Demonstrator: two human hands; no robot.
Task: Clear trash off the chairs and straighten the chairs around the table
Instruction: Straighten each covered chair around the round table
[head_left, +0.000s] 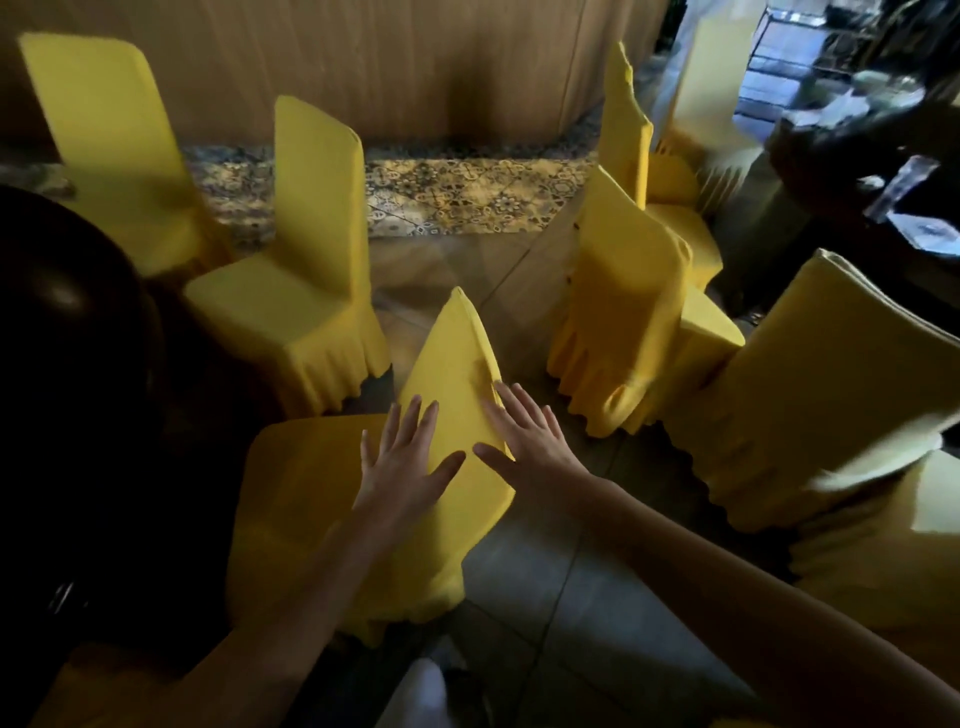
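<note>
Touching: left hand (402, 467) and right hand (524, 441) both lie flat on the backrest of the nearest yellow fabric-covered chair (449, 358); neither grips it.
Left fingers: straight and spread, palm on the backrest's broad face, thumb out toward the other hand.
Right fingers: straight, slightly spread, laid over the backrest's right edge, thumb pointing left; the two thumb tips are near but apart.
Chair under hands: centre foreground, seat toward the left, just beside the dark round table (78, 338); its pleated skirt hangs to the floor.
Table: glossy, at the left edge of view, mostly in shadow.
Second yellow chair (296, 291): beyond the first, upright, seat also facing the table.
Third yellow chair (104, 130): far left, blurred.
Right cluster: yellow covered chairs (618, 312) close together, backs toward the centre; exact count unclear.
Near-right yellow chair (831, 374): large in view, blurred, well apart from the chair under the hands.
Pale covered chair (711, 93): top right, in bright light.
Floor: grey tiles (571, 597) underfoot, patterned tiles (467, 192) along the wooden wall panel (363, 62).
</note>
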